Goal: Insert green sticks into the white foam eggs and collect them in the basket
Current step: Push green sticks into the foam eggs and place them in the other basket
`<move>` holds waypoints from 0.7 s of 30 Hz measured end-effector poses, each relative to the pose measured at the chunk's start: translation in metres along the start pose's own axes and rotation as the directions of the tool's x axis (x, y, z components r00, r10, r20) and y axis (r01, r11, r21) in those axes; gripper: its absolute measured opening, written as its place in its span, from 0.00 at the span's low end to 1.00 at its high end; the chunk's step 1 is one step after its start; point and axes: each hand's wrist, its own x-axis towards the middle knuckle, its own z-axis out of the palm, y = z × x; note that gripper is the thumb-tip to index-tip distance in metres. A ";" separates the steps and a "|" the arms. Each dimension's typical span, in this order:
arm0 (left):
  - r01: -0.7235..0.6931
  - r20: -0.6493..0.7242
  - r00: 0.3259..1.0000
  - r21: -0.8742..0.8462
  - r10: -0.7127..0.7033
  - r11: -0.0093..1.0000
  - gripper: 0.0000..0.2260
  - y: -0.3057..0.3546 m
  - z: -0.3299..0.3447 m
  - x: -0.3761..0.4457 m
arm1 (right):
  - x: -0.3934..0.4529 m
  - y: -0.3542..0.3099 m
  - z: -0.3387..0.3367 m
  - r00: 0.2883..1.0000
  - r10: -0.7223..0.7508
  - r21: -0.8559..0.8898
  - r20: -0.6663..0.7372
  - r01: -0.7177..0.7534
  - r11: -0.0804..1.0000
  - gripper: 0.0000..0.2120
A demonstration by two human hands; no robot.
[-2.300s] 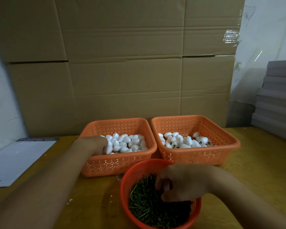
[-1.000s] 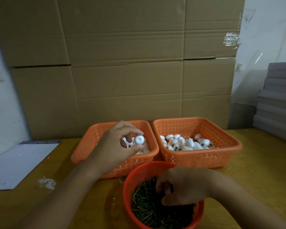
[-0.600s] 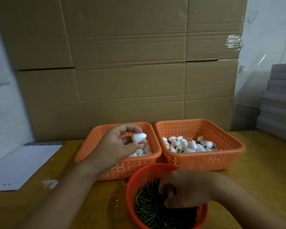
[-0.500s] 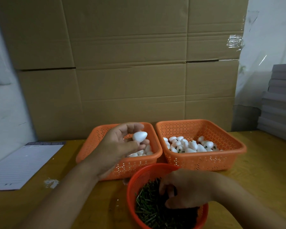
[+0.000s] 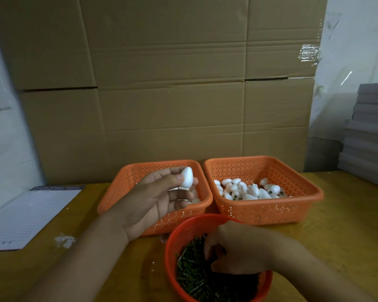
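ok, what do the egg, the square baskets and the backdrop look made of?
Egg: matte white, looks like foam, pinched by the left hand.
Baskets: orange, faint sheen, moulded perforated walls, so likely plastic.
Backdrop: brown corrugated cardboard, with fold creases, flap seams and a tape patch.

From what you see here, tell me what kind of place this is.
Probably a small workshop or packing room for craft assembly: flattened cardboard cartons stand against the wall, orange baskets hold bulk foam eggs, and grey sheets are stacked at the right.
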 end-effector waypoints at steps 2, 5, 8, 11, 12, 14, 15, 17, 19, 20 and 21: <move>0.000 -0.003 1.000 -0.011 0.000 1.000 0.10 -0.001 0.000 0.000 | -0.001 -0.001 0.000 1.000 -0.001 0.018 0.000 0.001 1.000 0.09; 0.003 -0.019 1.000 0.004 -0.003 1.000 0.14 -0.003 -0.001 0.001 | -0.003 -0.002 -0.002 0.999 -0.004 0.036 -0.032 0.005 0.999 0.07; -0.002 -0.002 1.000 0.021 0.002 1.000 0.14 -0.003 -0.001 0.000 | -0.004 -0.001 -0.006 0.996 -0.016 0.082 -0.084 0.022 0.996 0.06; -0.011 0.017 1.000 0.047 0.010 0.999 0.15 -0.003 0.000 0.000 | -0.006 -0.001 -0.010 0.988 -0.042 0.138 -0.149 0.063 0.988 0.07; -0.013 0.022 1.000 0.052 0.012 0.999 0.15 -0.003 0.000 0.000 | -0.006 -0.002 -0.011 0.984 -0.051 0.158 -0.171 0.079 0.984 0.07; -0.009 0.024 1.000 0.047 0.008 0.999 0.13 -0.004 0.000 0.000 | -0.005 -0.003 -0.012 0.976 -0.072 0.206 -0.207 0.115 0.972 0.07; -0.008 0.024 1.000 0.041 0.007 0.999 0.13 -0.004 0.001 0.000 | -0.005 -0.004 -0.013 0.971 -0.074 0.253 -0.225 0.132 0.958 0.06; -0.011 0.020 1.000 0.038 0.010 0.999 0.12 -0.004 0.001 0.001 | -0.005 -0.006 -0.016 0.968 -0.040 0.432 -0.248 0.148 0.890 0.04; -0.011 0.000 1.000 0.025 0.011 1.000 0.12 -0.004 0.001 0.001 | -0.006 -0.008 -0.019 0.962 0.018 0.651 -0.272 0.170 0.739 0.04; -0.008 -0.014 1.000 0.011 0.008 1.000 0.13 -0.005 0.001 0.001 | -0.006 -0.009 -0.020 0.954 0.055 0.747 -0.295 0.194 0.635 0.04; -0.007 -0.029 1.000 -0.002 0.007 1.000 0.14 -0.005 0.000 0.002 | -0.006 -0.010 -0.021 0.943 0.097 0.828 -0.318 0.226 0.513 0.04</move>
